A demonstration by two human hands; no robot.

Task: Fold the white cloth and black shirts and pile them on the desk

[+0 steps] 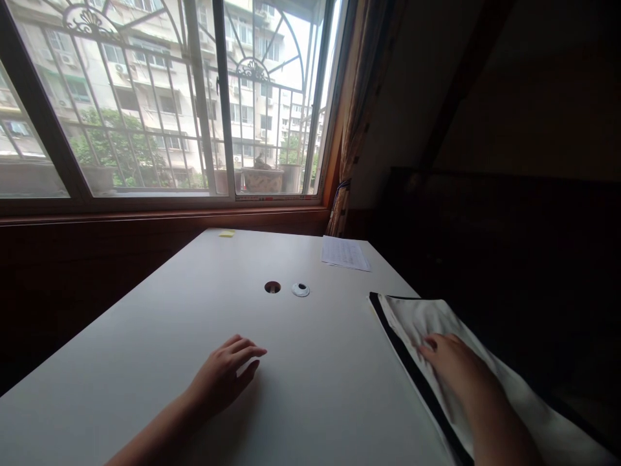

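My left hand (228, 369) is held over the white table (310, 388), its fingers loosely stretched and the thumb apart, with nothing in it. At the right edge of the table lies a folded white cloth (422, 310) with a black band along its left side; it may be a garment, but its kind does not show. My right hand (451, 362) is on this cloth, its fingers curled in and pinching the fabric near the middle. The lower part of the cloth runs under my right forearm and out over the table's right side.
A round hole (272, 287) is in the tabletop, with a white ring-shaped cap (301, 290) beside it. Printed papers (345, 253) lie at the far right edge, a yellow sticky note (227, 233) at the far left. Behind stand a window (145, 97) and a tied curtain (356, 129).
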